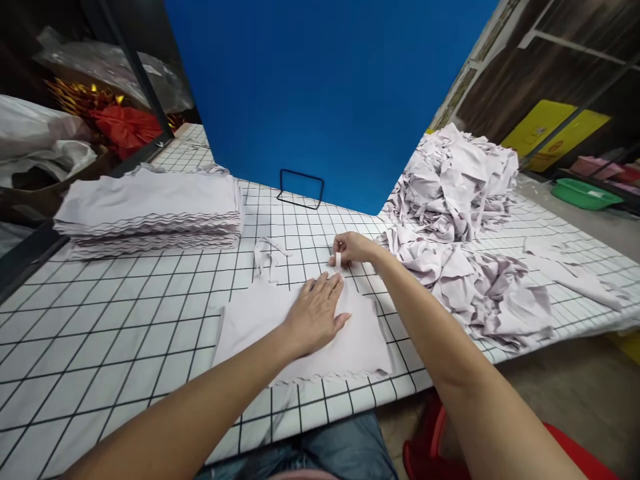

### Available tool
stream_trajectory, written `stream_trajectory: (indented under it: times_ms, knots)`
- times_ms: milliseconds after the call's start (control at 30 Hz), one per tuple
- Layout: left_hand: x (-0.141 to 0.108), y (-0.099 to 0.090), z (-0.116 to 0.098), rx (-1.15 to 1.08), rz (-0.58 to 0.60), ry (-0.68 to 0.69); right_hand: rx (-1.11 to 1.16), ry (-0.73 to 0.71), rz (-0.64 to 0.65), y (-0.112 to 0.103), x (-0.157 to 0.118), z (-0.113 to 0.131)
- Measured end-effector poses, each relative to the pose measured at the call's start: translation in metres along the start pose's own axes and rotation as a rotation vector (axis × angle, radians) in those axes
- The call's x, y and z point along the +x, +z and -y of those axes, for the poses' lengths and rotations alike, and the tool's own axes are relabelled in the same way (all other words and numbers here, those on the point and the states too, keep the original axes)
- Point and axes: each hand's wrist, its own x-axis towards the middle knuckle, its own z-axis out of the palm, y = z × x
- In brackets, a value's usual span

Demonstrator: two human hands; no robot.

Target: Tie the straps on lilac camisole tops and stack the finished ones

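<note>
A pale pinkish-white fabric piece (pixel 255 327) lies flat on the table in front of me, its near edge wavy. My left hand (pixel 317 313) rests palm down on it, fingers stretched out. Just beyond those fingertips, my right hand (pixel 351 249) pinches a narrow fabric strip (pixel 339 261) at the far edge of the piece. Another thin curled strip (pixel 265 260) lies at the far left edge of the piece. Whether the pinched strip is still joined to the fabric, I cannot tell.
A neat stack of similar fabric (pixel 150 200) sits at the left on the grid-patterned tablecloth (pixel 125 327). Crumpled fabric heaps (pixel 455 180) cover the right side. A blue board (pixel 325 93) stands at the back, near a black wire frame (pixel 301 189). A red stool (pixel 425 443) is below.
</note>
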Motion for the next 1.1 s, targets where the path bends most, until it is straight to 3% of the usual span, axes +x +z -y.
stream_trajectory:
  times_ms: [133, 233, 333, 467, 567, 633, 767, 867, 933, 967, 1033, 1100]
  knots:
    - [0.001, 0.001, 0.002, -0.017, -0.008, 0.019, -0.080, 0.027, 0.137, -0.025, -0.016, 0.005]
    - [0.000, 0.000, 0.003, -0.044, -0.011, 0.032, -0.225, -0.004, 0.006, -0.032, -0.021, 0.016]
    - [0.000, -0.005, 0.001, -0.088, -0.039, 0.042, -0.284, -0.075, -0.183, -0.011, -0.011, 0.039]
    - [-0.009, -0.025, 0.006, -0.133, -0.081, 0.053, -0.335, -0.142, -0.169, 0.044, 0.018, 0.072]
    - [-0.031, -0.043, 0.027, -0.115, -0.125, 0.126, -0.405, -0.173, -0.203, 0.076, 0.039, 0.083]
    - [-0.050, -0.051, 0.049, -0.108, -0.171, 0.184, -0.400, -0.196, -0.209, 0.085, 0.047, 0.086]
    - [-0.082, -0.050, 0.091, -0.142, -0.263, 0.192, -0.353, -0.207, -0.255, 0.077, 0.039, 0.095]
    - [-0.092, -0.042, 0.106, -0.152, -0.286, 0.210, -0.149, -0.413, -0.330, 0.060, 0.002, 0.113]
    - [-0.093, -0.040, 0.108, -0.164, -0.303, 0.217, -0.005, -0.595, -0.228, 0.047, -0.035, 0.126]
    - [-0.093, -0.040, 0.108, -0.184, -0.305, 0.211, 0.017, -0.629, -0.078, 0.041, -0.053, 0.131]
    - [-0.093, -0.041, 0.108, -0.230, -0.285, 0.194, 0.054, -0.587, 0.244, 0.034, -0.083, 0.135]
    - [-0.092, -0.042, 0.107, -0.252, -0.263, 0.196, 0.128, -0.500, 0.335, 0.034, -0.097, 0.128]
